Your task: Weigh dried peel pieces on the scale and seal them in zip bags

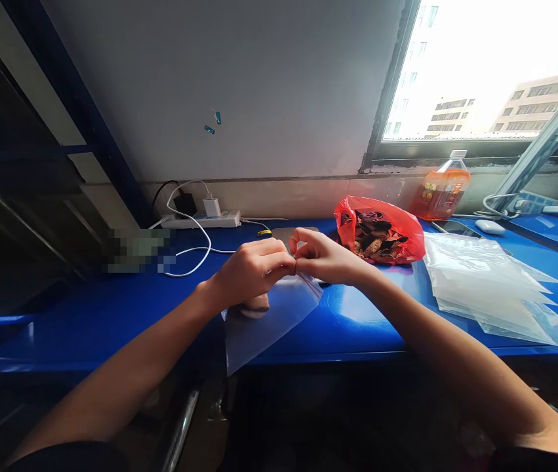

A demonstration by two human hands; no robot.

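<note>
A clear zip-lock bag (271, 334) with a reddish strip along its edge hangs slanting under my hands, over the blue table's front part. My left hand (259, 262) is closed in a pinch at the bag's upper edge. Fingertip to fingertip with it, my right hand (325, 257) pinches the same edge, near the reddish strip. A brownish rounded shape (256, 305) shows below my left hand at the bag; whether it lies inside, I cannot tell. Partly hidden behind my hands is a flat grey device (298, 232).
A red plastic bag (411, 239) of dark dried pieces (374, 239) stands open behind my right hand. To the right lies a stack of clear bags (485, 278), with a white case (490, 227), a phone (457, 228) and a drink bottle (443, 190) behind. A power strip (229, 219) and white cable (208, 244) are at left.
</note>
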